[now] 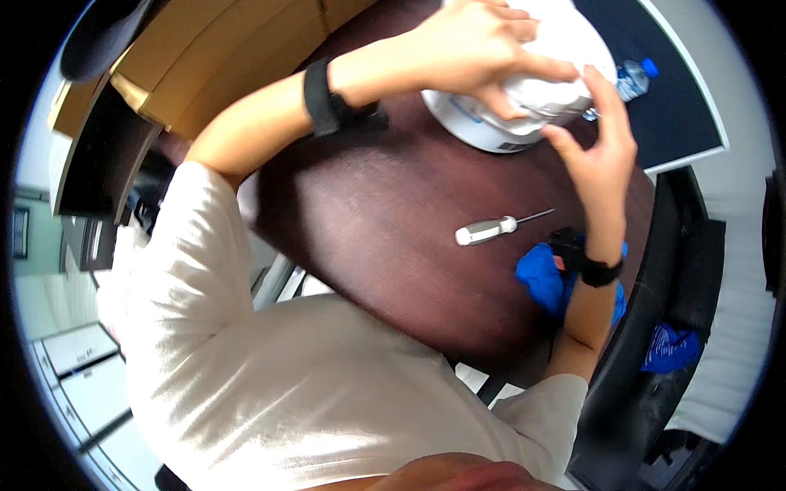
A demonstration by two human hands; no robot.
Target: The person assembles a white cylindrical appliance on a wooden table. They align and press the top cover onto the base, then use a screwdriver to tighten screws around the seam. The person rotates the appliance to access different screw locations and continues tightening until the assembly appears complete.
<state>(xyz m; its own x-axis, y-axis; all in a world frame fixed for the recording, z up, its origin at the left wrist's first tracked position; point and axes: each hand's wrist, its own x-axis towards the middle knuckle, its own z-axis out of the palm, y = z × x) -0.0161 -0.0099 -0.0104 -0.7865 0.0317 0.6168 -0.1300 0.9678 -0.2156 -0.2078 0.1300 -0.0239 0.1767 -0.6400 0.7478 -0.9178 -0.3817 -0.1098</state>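
Note:
A white round tub (475,135) with a printed label stands at the far edge of the table. On top of it is a bulky white, crumpled-looking cover (565,41), blurred and cut off by the frame's upper edge. My left hand (483,53) reaches across this cover, its fingers curved over the near side and the thumb lower down. From the right, my right hand (602,139) grips the cover's rim between thumb and curved fingers. Part of the cover lies hidden under my left hand.
A grey-and-white screwdriver (487,231) lies on the dark red table (385,213). Blue cloth (540,274) is beside my right forearm. A clear bottle with a blue cap (634,79) rests beyond the tub. Cardboard (221,65) stands at the left, black seating (684,245) at the right.

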